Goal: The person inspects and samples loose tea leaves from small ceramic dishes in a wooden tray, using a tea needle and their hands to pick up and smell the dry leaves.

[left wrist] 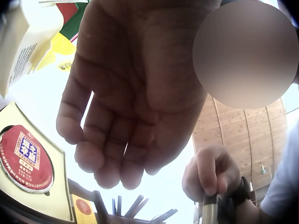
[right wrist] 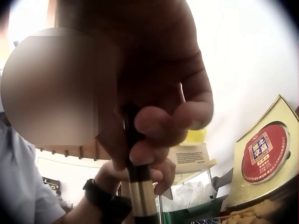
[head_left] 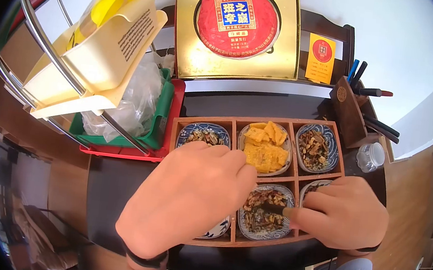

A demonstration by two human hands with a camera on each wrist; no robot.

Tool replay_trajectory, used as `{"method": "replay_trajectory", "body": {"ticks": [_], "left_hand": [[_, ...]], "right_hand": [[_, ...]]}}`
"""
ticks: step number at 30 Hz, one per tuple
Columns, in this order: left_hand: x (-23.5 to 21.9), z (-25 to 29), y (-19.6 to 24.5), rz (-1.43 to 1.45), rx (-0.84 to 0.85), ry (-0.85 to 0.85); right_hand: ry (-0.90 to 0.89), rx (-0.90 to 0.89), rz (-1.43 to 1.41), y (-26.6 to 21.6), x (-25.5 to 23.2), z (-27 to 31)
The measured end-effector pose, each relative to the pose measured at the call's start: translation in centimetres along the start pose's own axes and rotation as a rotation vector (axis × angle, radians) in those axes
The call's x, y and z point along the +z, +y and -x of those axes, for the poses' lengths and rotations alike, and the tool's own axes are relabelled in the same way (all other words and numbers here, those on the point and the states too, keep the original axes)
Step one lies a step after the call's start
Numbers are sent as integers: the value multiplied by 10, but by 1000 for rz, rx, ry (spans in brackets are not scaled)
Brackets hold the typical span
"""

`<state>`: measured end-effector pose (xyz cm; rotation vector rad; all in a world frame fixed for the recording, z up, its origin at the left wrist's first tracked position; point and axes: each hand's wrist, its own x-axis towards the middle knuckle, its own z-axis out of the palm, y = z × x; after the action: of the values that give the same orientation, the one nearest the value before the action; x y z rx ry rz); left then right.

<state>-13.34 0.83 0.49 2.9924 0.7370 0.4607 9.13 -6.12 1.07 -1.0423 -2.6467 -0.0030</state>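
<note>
My right hand (head_left: 345,214) pinches a slim dark stick-like tool (head_left: 273,208), which shows a gold band in the right wrist view. Its dark end lies over the front middle bowl (head_left: 287,229) of brown dried bits; its tip is hard to make out against them. Loosely bent fingers and a bare palm show on my left hand (left wrist: 135,93) in the left wrist view. In the head view that hand hovers over the left part of the wooden divided tray (head_left: 268,246), hiding most of the front left bowl. My right hand partly covers the front right bowl (head_left: 312,188).
Behind are bowls of yellow-orange pieces (head_left: 264,153) and brown dried bits (head_left: 314,145). A gold box (head_left: 182,57) with a red disc stands at the back. Left is a rack over a green basket (head_left: 162,113); right, a wooden pen holder (head_left: 345,117) and small jar (head_left: 370,157).
</note>
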Motion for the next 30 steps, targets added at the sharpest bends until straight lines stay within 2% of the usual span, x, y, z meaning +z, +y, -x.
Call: {"method": "replay_trajectory", "body": {"ticks": [2, 5, 9, 11, 18, 20, 21, 23, 27, 29, 30], "left_hand": [[-1, 1, -1, 8, -4, -1], [-2, 2, -1, 6, -3, 0], [-2, 2, -2, -10, -8, 3], [-3, 2, -2, -12, -9, 1], [-2, 4, -4, 3, -13, 11], [-1, 3, -4, 5, -7, 21], [-2, 3, -3, 10, -6, 19], [-4, 4, -3, 13, -11, 15], [-3, 4, -3, 6, -15, 22], [-3, 3, -3, 1, -19, 16], [-2, 2, -2, 9, -17, 21]], "right_hand": [[-48, 6, -14, 2, 4, -2], [-25, 37, 22, -1, -11, 2], [2, 45, 53, 0, -6, 2], [-62, 66, 21, 2, 4, -3], [-1, 69, 55, -4, -12, 5], [-139, 99, 79, -5, -5, -2], [-137, 99, 78, -5, -5, -1], [-13, 95, 67, -3, -5, 1], [19, 72, 51, -4, -14, 9], [-102, 93, 75, -5, -7, 5], [-101, 94, 74, -4, -6, 4]]}}
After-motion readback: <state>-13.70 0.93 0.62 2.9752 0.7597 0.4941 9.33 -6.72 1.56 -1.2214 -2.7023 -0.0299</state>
